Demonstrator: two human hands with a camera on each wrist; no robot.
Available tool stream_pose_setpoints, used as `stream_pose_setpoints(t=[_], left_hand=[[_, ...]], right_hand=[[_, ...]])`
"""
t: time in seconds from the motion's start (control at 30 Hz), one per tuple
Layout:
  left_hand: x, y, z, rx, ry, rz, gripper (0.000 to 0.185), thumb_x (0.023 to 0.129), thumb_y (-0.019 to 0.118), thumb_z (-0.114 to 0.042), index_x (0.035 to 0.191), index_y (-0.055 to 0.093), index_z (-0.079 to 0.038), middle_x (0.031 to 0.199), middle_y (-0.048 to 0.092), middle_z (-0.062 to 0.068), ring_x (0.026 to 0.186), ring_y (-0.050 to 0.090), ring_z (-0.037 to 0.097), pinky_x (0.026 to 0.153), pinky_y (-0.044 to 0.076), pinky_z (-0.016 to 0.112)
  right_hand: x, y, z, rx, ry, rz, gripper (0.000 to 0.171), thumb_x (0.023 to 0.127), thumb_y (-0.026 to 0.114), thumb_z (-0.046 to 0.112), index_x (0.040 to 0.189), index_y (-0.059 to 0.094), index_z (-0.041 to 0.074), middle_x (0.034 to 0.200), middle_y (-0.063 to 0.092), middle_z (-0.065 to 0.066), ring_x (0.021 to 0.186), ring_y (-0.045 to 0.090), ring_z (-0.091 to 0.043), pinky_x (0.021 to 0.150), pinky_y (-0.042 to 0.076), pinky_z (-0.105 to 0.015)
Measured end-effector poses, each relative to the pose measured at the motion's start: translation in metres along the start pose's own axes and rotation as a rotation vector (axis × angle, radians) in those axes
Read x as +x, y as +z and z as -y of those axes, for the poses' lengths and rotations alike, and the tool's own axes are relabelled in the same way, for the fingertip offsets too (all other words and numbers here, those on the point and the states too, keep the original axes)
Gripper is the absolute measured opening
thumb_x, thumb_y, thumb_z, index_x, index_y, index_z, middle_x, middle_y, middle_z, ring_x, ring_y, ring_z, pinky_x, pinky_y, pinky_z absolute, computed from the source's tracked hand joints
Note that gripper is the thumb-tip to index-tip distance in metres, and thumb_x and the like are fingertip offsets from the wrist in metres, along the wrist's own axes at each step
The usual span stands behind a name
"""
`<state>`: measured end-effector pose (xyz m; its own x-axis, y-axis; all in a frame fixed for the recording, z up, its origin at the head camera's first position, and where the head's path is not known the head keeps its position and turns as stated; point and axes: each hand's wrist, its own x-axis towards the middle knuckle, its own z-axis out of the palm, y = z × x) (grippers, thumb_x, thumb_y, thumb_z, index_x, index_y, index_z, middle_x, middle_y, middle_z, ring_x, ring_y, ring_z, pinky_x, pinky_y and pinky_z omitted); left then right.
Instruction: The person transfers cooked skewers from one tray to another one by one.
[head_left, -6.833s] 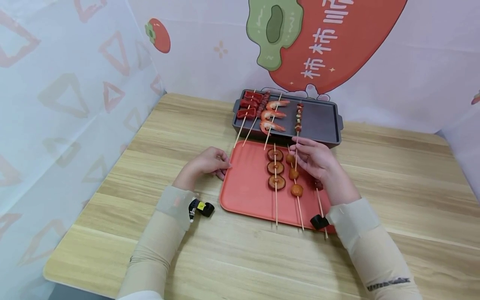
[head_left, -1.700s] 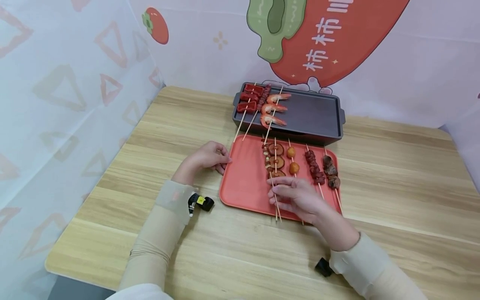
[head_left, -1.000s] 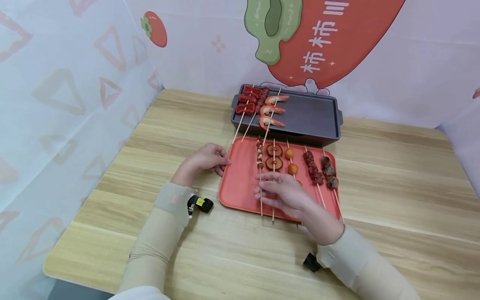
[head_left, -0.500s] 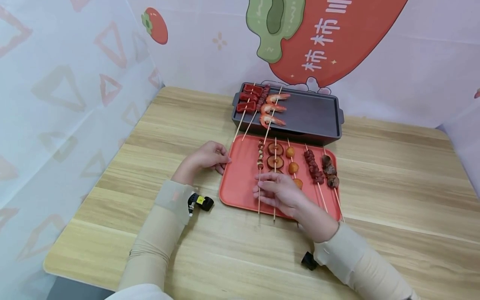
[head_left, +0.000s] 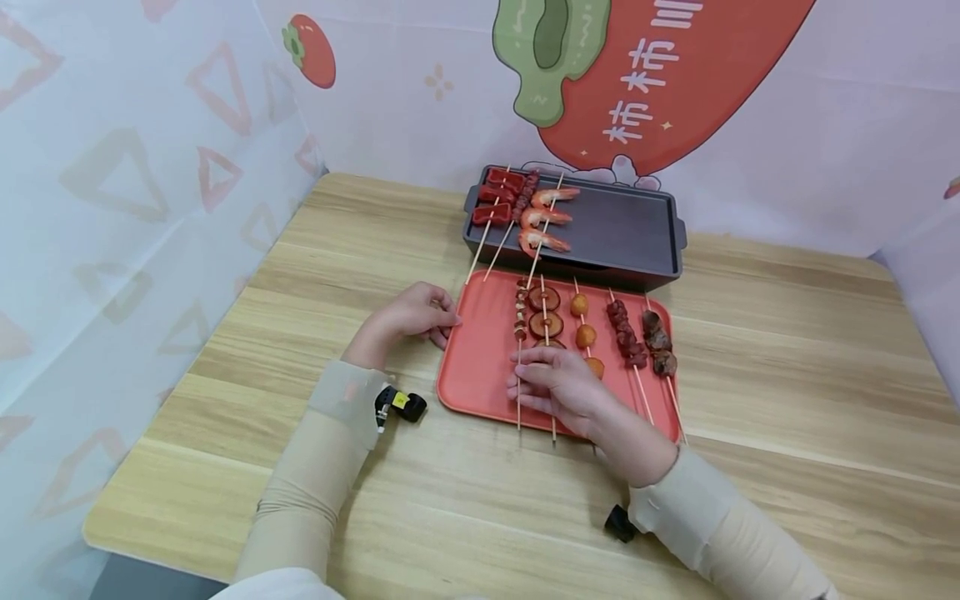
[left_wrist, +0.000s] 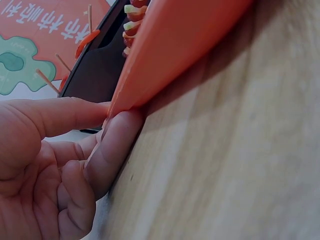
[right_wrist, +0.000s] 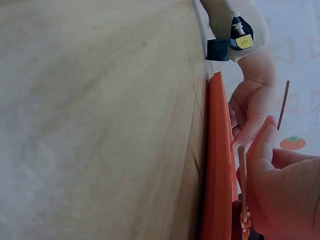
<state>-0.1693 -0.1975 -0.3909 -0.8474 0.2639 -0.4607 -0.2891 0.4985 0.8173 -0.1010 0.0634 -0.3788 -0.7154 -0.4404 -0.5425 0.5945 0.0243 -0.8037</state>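
Right hand (head_left: 558, 388) pinches the mushroom skewer (head_left: 546, 324) by its bare stick, low on the orange tray (head_left: 480, 367). Skewer looks light, thin, snappable; hold the stick, not the slices. Left hand (head_left: 411, 318) grips the tray's left rim between thumb and curled fingers. Small-piece skewer (head_left: 519, 312) lies just left, ball skewer (head_left: 585, 333) just right, crowding. Dark grill pan (head_left: 637, 229) with shrimp skewer (head_left: 543, 218) behind the tray on the counter (head_left: 787, 400).
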Motion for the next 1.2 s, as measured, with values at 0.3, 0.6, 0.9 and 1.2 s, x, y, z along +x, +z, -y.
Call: stream_pose_setpoints(t=[0.3, 0.6, 0.9, 1.2], left_hand=[[0.000, 0.000, -0.001, 0.000, -0.005, 0.000, 0.011, 0.097, 0.060, -0.012, 0.096, 0.060, -0.002, 0.065, 0.067, 0.001, 0.055, 0.067, 0.010, 0.048, 0.037, 0.021], [0.001, 0.001, -0.001, 0.001, -0.018, -0.005, 0.011, 0.097, 0.061, -0.013, 0.096, 0.060, -0.002, 0.067, 0.065, 0.000, 0.055, 0.066, 0.010, 0.048, 0.038, 0.020], [0.001, 0.000, -0.001, -0.002, -0.023, -0.005, 0.013, 0.098, 0.060, -0.013, 0.099, 0.060, -0.001, 0.068, 0.066, 0.001, 0.056, 0.067, 0.011, 0.049, 0.039, 0.020], [0.000, 0.001, -0.002, -0.004, -0.028, -0.011, 0.012, 0.098, 0.061, -0.013, 0.099, 0.060, -0.001, 0.069, 0.065, 0.001, 0.056, 0.066, 0.011, 0.049, 0.040, 0.021]], right_hand=[[-0.005, 0.000, 0.002, -0.060, 0.007, 0.028, 0.047, 0.101, 0.050, 0.003, 0.146, 0.037, -0.006, 0.101, 0.069, -0.010, 0.084, 0.072, -0.015, 0.078, 0.058, -0.023], [-0.017, -0.004, 0.001, -0.183, 0.019, 0.111, 0.058, 0.099, 0.048, 0.005, 0.151, 0.026, -0.004, 0.149, 0.040, -0.027, 0.106, 0.067, -0.020, 0.105, 0.049, -0.035], [-0.026, -0.011, 0.004, -0.169, -0.024, 0.155, 0.056, 0.100, 0.046, 0.006, 0.150, 0.025, -0.006, 0.135, 0.054, -0.022, 0.105, 0.068, -0.018, 0.102, 0.050, -0.032], [-0.022, -0.022, 0.019, -0.039, -0.093, 0.060, 0.048, 0.103, 0.046, 0.007, 0.146, 0.033, -0.008, 0.099, 0.068, 0.001, 0.091, 0.070, -0.013, 0.085, 0.056, -0.022]])
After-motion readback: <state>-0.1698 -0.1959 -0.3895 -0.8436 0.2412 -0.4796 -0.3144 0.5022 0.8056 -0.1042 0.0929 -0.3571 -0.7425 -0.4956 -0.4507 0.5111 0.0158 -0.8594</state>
